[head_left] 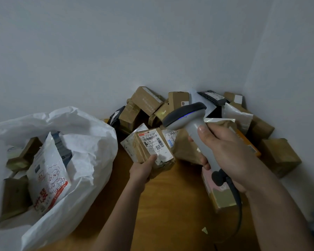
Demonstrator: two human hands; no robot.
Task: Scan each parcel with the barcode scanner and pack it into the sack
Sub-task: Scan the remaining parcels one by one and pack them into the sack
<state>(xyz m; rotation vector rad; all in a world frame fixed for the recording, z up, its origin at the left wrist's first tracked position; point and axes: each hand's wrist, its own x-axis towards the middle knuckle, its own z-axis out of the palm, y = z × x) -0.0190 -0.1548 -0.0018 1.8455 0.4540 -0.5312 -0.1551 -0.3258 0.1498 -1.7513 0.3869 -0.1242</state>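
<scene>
My left hand (143,169) grips a small brown cardboard parcel (152,147) from below, its white barcode label facing up. My right hand (225,153) holds the grey barcode scanner (187,116) by its handle, a blue light glowing on its head, which points down toward the parcel from just to its right. The white sack (91,142) lies open at the left, with several parcels inside, among them a white pouch with red print (47,174).
A heap of brown boxes and white and black mailers (179,105) fills the corner against the walls. A box (219,194) lies under my right wrist. The scanner cable (237,200) hangs down. The wooden floor (161,205) shows between sack and heap.
</scene>
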